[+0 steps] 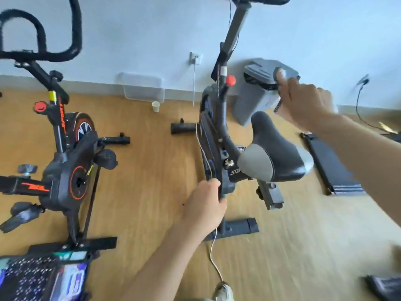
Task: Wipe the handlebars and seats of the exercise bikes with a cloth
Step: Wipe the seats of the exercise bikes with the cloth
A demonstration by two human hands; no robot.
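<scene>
Two exercise bikes stand on a wood floor. The right bike has a black and grey seat (275, 153), and its handlebar (243, 0) is cut off by the top edge. My left hand (206, 205) grips that bike's dark frame (224, 118) just below and left of the seat. My right hand (303, 103) is raised beyond the seat nose, in front of a grey bin, fingers curled round a small grey cloth (280, 76) that is blurred. The left bike (65, 170), black with orange trim, shows its looped black handlebars (39, 35).
A grey lidded bin (251, 105) leans at the wall behind the right bike. A clear plastic box (141, 85) and a paper cup (155, 106) sit by the skirting. A white cable (213, 257) trails across the floor. A dark folded machine (332, 166) lies at right.
</scene>
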